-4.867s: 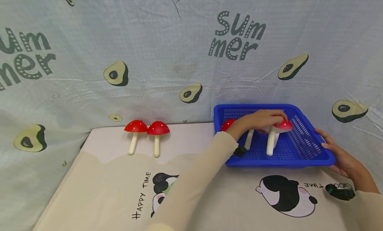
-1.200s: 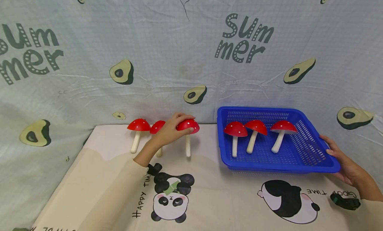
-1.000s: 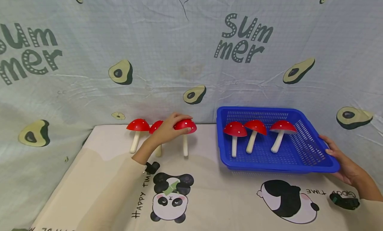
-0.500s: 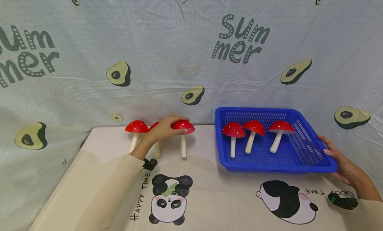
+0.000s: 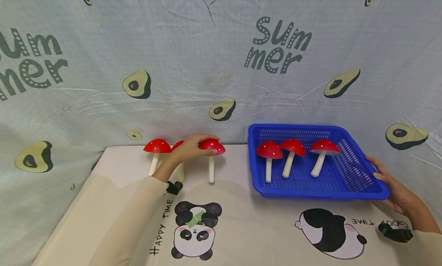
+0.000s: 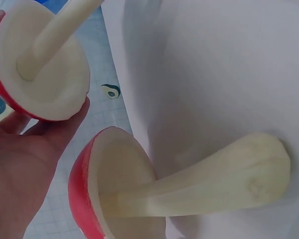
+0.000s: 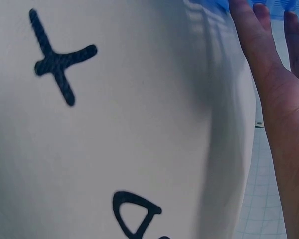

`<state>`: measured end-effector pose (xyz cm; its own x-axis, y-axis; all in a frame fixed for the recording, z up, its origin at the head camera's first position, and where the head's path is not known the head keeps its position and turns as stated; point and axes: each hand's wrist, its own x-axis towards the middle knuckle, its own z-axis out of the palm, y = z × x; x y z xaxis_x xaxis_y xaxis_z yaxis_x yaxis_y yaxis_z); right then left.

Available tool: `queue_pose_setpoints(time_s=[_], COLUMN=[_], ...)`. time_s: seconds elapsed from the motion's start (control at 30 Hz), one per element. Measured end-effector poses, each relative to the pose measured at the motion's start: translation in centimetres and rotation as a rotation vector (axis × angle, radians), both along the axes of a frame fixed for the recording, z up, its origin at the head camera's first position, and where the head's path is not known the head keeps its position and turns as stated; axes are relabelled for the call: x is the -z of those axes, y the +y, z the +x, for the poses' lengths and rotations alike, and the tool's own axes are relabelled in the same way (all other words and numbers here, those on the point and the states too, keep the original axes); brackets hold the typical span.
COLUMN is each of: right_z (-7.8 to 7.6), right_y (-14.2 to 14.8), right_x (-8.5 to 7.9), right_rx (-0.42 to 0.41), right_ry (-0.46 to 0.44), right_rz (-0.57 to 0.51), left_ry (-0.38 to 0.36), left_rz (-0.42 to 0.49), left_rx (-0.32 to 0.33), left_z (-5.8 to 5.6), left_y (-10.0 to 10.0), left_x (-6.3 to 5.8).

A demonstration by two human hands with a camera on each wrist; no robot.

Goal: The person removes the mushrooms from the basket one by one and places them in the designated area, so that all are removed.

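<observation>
From my station I have the left hand (image 5: 189, 150) on a spotted red-capped mushroom (image 5: 212, 158), left of the blue plastic basket (image 5: 310, 194) and outside it. The grip is narrow: thumb and fingers pinch the cap's edge, and the pale stem is left free, pointing toward the basket's near-edge side on my head feed. I cannot tell whether the stem's end touches the table.

At the basket's right end I see the right hand (image 5: 393, 189), its fingers meeting the rim. The right wrist feed catches them only at its top corner, so how firmly they close there I cannot tell.

Three more mushrooms lie inside the basket — an upright-looking one (image 5: 269, 158) toward its left wall, a tilted one (image 5: 292, 153) just beside that, and a third (image 5: 322, 155) a little apart, nearer the middle. Farther left of the basket than the pinched mushroom, a half-hidden mushroom (image 5: 180, 173) shows its stem past the left hand (the left wrist feed gives me a fuller look), and the leftmost mushroom (image 5: 157, 147) lies just beyond it.

Behind the basket hangs an avocado-print cloth (image 5: 193, 82); in front of it, toward the left, I make out a panda print (image 5: 194, 239).
</observation>
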<state>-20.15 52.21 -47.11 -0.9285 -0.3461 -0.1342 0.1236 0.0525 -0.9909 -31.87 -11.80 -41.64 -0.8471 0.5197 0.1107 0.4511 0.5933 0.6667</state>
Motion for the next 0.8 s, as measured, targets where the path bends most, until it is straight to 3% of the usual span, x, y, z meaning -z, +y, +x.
queue_pose_setpoints(time_s=[0.23,0.8], right_z=[0.1,0.0], right_y=[-0.1,-0.1], right_x=[0.0,0.0], right_rx=[0.012,0.005], right_ry=[0.004,0.005], right_rz=[0.034,0.004], left_ry=[-0.035,-0.121], left_rz=[-0.031,-0.03], left_rx=[0.039,0.094], left_z=[-0.3,-1.3], left_y=[0.0,0.1], left_x=[0.0,0.1])
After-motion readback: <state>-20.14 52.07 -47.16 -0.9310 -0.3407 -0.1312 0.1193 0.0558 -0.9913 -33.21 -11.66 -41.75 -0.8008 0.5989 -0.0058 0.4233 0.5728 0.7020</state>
